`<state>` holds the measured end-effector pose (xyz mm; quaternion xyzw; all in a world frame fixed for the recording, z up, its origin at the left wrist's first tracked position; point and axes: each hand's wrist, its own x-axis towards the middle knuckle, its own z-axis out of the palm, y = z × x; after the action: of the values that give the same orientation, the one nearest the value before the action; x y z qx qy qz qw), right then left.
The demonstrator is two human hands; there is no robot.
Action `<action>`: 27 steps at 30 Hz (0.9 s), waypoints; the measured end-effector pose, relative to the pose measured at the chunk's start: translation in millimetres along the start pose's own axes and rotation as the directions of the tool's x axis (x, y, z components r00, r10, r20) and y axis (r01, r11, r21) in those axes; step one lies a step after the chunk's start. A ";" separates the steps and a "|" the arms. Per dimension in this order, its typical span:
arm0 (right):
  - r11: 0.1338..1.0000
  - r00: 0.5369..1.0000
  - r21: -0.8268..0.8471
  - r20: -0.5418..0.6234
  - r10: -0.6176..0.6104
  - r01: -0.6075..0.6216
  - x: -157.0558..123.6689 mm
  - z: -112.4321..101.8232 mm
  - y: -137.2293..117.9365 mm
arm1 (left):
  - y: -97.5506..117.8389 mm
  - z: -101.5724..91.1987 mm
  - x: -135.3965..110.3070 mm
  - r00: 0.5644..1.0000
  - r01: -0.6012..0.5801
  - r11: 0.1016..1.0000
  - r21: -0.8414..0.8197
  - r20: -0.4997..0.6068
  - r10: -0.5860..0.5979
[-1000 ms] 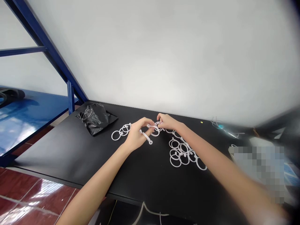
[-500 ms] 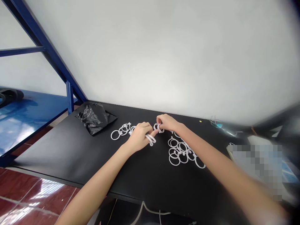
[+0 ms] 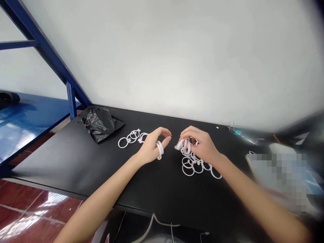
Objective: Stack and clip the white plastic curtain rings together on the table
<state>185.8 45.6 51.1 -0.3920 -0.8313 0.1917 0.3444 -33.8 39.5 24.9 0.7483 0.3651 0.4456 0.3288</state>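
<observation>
White plastic curtain rings, each with a small eyelet, are looped around the thumb of my left hand. Its fingers curve toward the thumb tip, above the black table. Pinched in my right hand are a few more white rings, slightly blurred. Just below that hand lies a pile of loose rings, partly covered by the hand and forearm. A smaller group of rings rests left of my left hand, which hides some of it.
A crumpled black plastic bag lies at the table's back left. Clear plastic packaging is at the back right, near a pixelated pale object. A blue metal frame rises at left, and a white wall stands behind.
My right hand has moved right and toward me, away from my left hand, carrying rings over the pile. The rings on my left thumb now sit nearer its base.
</observation>
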 end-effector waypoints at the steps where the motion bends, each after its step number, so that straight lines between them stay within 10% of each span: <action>1: 0.998 0.998 0.029 -0.052 -0.047 0.048 -9.7 0.3 -4.0 | 1.9 1.4 -0.8 0.999 -0.002 0.999 -0.046 0.038 0.004; 10: 0.996 0.962 0.028 -0.260 -0.076 0.086 -43.5 18.6 -30.1 | 13.2 19.8 -9.8 0.955 0.029 0.962 -0.270 0.293 0.054; 19: 0.865 0.936 0.368 0.054 0.347 -0.341 -38.0 4.0 -41.9 | 9.6 30.0 -16.3 0.980 -0.051 0.978 -0.201 0.179 0.088; 27: 0.801 0.945 0.511 0.078 0.317 -0.311 -38.2 -1.8 -44.1 | 10.5 26.3 -16.6 0.977 -0.113 0.979 -0.167 0.162 0.140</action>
<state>181.6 -11.6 62.2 -0.4182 -0.6705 0.4597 0.4052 -12.8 15.8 16.2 0.7777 0.2507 0.4265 0.3879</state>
